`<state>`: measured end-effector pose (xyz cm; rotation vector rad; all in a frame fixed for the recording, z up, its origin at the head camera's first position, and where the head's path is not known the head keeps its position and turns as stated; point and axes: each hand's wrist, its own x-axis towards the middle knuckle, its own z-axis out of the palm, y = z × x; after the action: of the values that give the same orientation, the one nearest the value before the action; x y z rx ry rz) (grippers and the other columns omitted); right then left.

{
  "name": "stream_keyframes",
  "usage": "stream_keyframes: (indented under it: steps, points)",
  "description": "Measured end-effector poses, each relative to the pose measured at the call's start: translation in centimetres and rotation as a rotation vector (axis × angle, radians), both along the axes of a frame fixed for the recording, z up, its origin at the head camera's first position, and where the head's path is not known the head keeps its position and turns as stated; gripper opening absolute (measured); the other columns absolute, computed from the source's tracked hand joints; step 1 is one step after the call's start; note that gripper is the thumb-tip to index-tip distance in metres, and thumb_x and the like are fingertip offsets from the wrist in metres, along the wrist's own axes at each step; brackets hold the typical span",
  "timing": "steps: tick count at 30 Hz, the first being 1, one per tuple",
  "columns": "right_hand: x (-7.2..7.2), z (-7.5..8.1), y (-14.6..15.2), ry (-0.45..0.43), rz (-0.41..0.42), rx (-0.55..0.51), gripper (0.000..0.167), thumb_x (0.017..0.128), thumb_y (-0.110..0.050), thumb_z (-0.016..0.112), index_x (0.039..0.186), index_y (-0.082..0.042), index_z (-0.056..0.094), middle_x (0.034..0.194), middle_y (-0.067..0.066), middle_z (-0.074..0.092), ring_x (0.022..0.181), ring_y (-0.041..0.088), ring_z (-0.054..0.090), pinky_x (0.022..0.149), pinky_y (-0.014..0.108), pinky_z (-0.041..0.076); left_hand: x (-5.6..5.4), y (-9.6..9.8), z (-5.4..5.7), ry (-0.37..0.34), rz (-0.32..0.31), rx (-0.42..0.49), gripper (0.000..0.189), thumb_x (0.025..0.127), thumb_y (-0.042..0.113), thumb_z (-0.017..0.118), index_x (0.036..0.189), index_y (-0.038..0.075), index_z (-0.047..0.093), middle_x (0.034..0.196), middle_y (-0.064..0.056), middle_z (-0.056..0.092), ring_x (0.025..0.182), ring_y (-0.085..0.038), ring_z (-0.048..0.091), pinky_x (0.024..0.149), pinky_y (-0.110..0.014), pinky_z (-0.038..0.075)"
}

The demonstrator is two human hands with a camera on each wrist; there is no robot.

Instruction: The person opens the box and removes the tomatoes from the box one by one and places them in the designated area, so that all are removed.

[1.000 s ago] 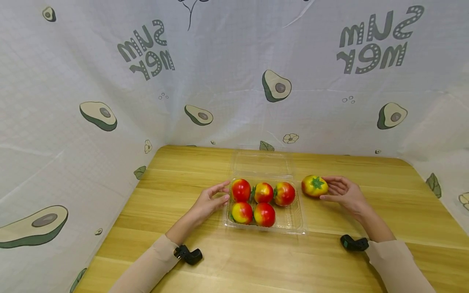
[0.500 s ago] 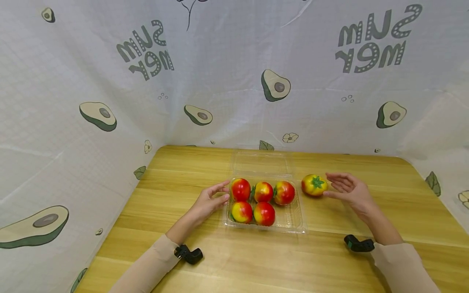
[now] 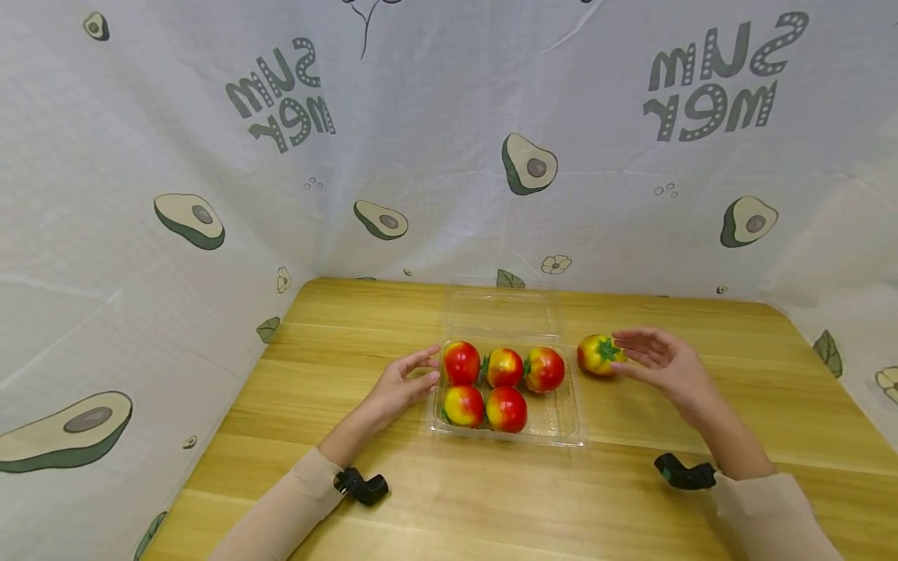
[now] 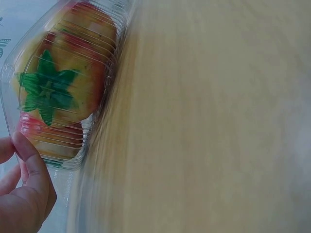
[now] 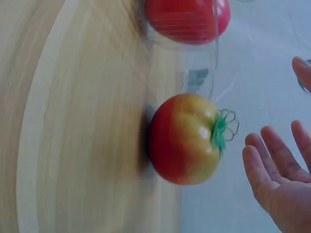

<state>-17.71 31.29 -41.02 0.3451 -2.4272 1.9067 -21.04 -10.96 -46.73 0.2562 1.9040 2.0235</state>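
In the head view, a clear plastic clamshell box [image 3: 554, 421] lies with its lid back and several red-and-yellow tomatoes [image 3: 507, 410] inside; the near right corner of the box holds no tomato. My left hand [image 3: 396, 393] touches the box's left edge with its thumb and fingertips, also seen in the left wrist view, where the thumb [image 4: 31, 160] lies against the rim. One loose tomato [image 3: 593, 356], green leaf cap toward me, sits on the table right of the box. My right hand [image 3: 666, 370] hovers beside it, fingers spread and relaxed, a gap showing between fingertips and tomato [image 5: 184, 141] in the right wrist view.
The transparent lid [image 3: 501, 312] lies behind the box on the wooden table [image 3: 491, 499]. A white printed cloth [image 3: 449, 140] hangs along the table's back and sides. Black wrist cameras sit on both forearms, such as the right one [image 3: 684, 472].
My right hand drew back slightly to the right from the loose tomato, then came forward and left over its edge. The left hand, the box and the tomatoes keep their places.
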Motion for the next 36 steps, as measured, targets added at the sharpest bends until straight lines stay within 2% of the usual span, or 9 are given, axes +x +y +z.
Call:
stream_keyframes:
  steps: [7,13,18,25,28,36]
  points:
    - [0.5,0.7,-1.8,0.050,0.010,0.040,0.049,0.086,0.007,0.073,0.129,0.013,0.051,0.119,-0.004,0.066,0.107,0.006,0.064,0.090,0.014,0.050,0.0,0.0,0.1,0.003,0.002,0.000,0.053,0.098,0.004,0.063,0.149,0.006,0.047,0.128,-0.019,0.050,0.083,-0.010,0.058,0.078,-0.018,0.055]
    - [1.1,1.2,-3.2,0.049,0.023,0.130,0.050,0.087,-0.001,0.076,0.129,0.010,0.052,0.119,0.002,0.064,0.107,0.006,0.063,0.090,0.015,0.050,0.0,0.0,0.0,0.000,0.000,0.001,0.053,0.098,0.004,0.063,0.149,0.006,0.047,0.128,-0.019,0.050,0.083,-0.010,0.057,0.078,-0.019,0.055]
    - [1.4,1.4,-4.2,0.064,0.053,0.131,0.047,0.086,-0.001,0.076,0.127,0.010,0.054,0.116,0.001,0.065,0.105,0.008,0.064,0.089,0.018,0.052,-0.1,0.0,0.0,-0.008,0.005,-0.006,0.054,0.098,0.005,0.064,0.148,0.008,0.048,0.128,-0.018,0.051,0.082,-0.010,0.057,0.078,-0.019,0.055]
    - [1.7,1.2,-5.6,0.066,0.098,0.117,0.046,0.085,0.001,0.078,0.124,0.012,0.056,0.121,0.026,0.060,0.107,0.016,0.065,0.090,0.022,0.053,0.0,0.0,0.0,-0.015,0.008,0.000,0.053,0.097,0.004,0.064,0.148,0.007,0.048,0.127,-0.018,0.050,0.083,-0.011,0.057,0.079,-0.019,0.055]
    - [1.8,1.1,-6.0,0.082,0.103,0.132,0.045,0.084,0.000,0.078,0.123,0.010,0.057,0.122,0.031,0.058,0.107,0.020,0.064,0.091,0.023,0.053,0.0,0.0,0.0,-0.012,0.011,-0.001,0.053,0.097,0.004,0.064,0.148,0.007,0.048,0.127,-0.018,0.051,0.084,-0.012,0.057,0.078,-0.020,0.055]
    - [1.9,1.1,-6.7,0.075,0.108,0.164,0.045,0.085,-0.003,0.079,0.123,0.010,0.057,0.123,0.028,0.059,0.110,0.020,0.064,0.092,0.024,0.053,0.1,0.0,0.0,-0.011,0.016,0.005,0.053,0.097,0.004,0.064,0.147,0.008,0.049,0.126,-0.016,0.052,0.084,-0.012,0.058,0.079,-0.021,0.055]
